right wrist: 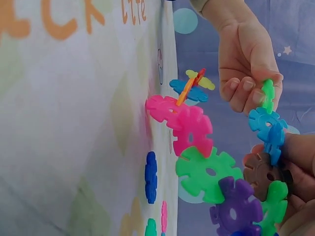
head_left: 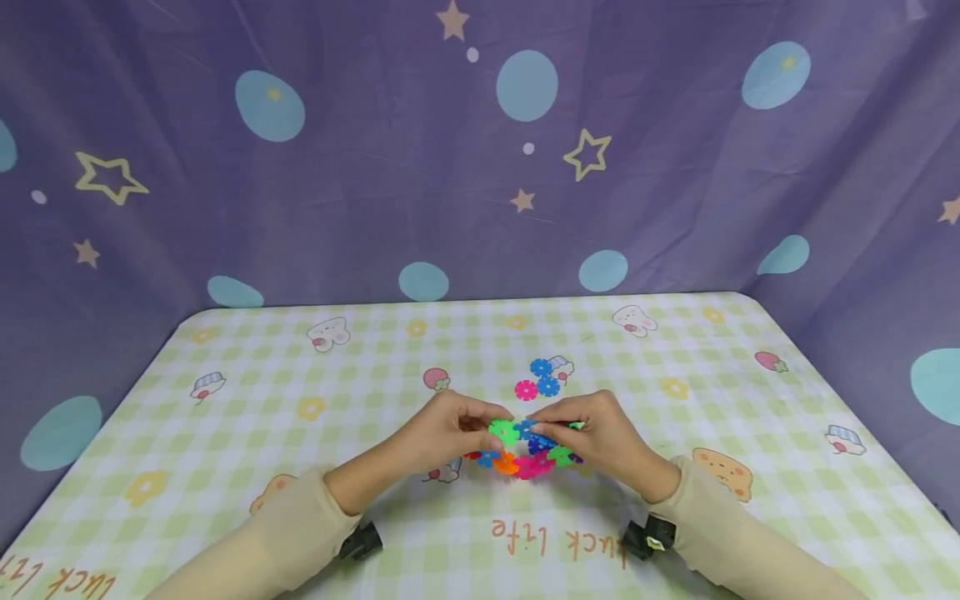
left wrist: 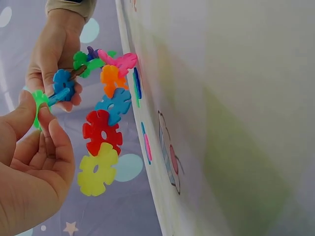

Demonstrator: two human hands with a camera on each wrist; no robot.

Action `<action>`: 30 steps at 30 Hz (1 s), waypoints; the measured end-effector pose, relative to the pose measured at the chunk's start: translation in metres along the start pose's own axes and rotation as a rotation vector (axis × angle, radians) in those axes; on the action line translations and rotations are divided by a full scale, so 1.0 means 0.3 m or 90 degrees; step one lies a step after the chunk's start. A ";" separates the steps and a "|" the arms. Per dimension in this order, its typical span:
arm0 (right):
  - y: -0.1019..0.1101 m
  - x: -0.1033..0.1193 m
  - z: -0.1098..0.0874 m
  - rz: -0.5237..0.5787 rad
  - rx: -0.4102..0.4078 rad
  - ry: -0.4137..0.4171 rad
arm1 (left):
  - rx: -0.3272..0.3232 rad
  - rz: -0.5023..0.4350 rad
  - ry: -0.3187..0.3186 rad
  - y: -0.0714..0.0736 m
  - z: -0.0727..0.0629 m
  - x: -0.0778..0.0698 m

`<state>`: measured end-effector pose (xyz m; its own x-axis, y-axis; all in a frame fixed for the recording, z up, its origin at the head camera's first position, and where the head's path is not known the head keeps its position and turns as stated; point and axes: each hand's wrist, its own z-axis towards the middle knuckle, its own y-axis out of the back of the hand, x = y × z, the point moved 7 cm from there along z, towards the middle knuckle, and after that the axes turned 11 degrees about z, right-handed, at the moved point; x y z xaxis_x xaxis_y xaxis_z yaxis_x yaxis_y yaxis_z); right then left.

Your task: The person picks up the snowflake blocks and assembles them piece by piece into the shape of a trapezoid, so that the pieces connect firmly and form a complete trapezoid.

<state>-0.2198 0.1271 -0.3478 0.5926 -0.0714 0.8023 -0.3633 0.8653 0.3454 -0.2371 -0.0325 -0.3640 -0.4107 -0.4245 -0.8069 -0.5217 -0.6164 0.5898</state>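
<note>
A bendy chain of slotted plastic snowflake discs hangs between both hands, close over the cloth. My left hand (head_left: pixel 450 429) pinches a bright green snowflake disc (left wrist: pixel 40 105) between thumb and fingers. Slotted into that one is a blue snowflake disc (right wrist: pixel 266 122), joined to a second blue disc that my right hand (head_left: pixel 603 437) grips beside a brown disc (right wrist: pixel 266 174). Green, purple (right wrist: pixel 236 209), pink (right wrist: pixel 193 132), orange (left wrist: pixel 112 79), blue and red (left wrist: pixel 102 132) discs follow round in a curve. A yellow disc (left wrist: pixel 97 169) forms the loose end, near my left hand.
Beyond the hands, two loose blue discs (head_left: pixel 548 387) and a pink disc (head_left: pixel 527 390) lie on the table. A green checked cloth (head_left: pixel 360 467) with printed cartoons covers it. A purple curtain (head_left: pixel 375 192) with stars and dots hangs behind and at the sides.
</note>
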 end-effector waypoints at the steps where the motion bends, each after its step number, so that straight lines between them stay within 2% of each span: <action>1: 0.001 0.002 0.000 -0.001 0.000 0.006 | 0.002 0.000 -0.001 -0.001 0.001 -0.002; 6: 0.001 0.021 0.003 -0.015 0.009 0.040 | 0.022 -0.011 -0.006 -0.012 0.008 -0.007; 10: 0.003 0.029 0.006 -0.031 0.011 0.047 | 0.025 -0.010 -0.003 -0.016 0.010 -0.006; 16: 0.003 0.007 0.007 -0.016 0.017 -0.024 | 0.020 0.000 0.018 -0.005 0.006 -0.004; 23: -0.001 -0.026 0.003 0.039 0.045 -0.105 | 0.052 0.012 -0.010 0.008 0.012 -0.013; 30: -0.012 -0.046 -0.005 0.095 0.088 -0.133 | 0.074 0.048 -0.014 -0.001 0.008 -0.012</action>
<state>-0.2256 0.1259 -0.3608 0.3691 -0.0609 0.9274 -0.5388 0.7990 0.2670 -0.2374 -0.0292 -0.3612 -0.4679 -0.4519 -0.7595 -0.5711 -0.5012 0.6500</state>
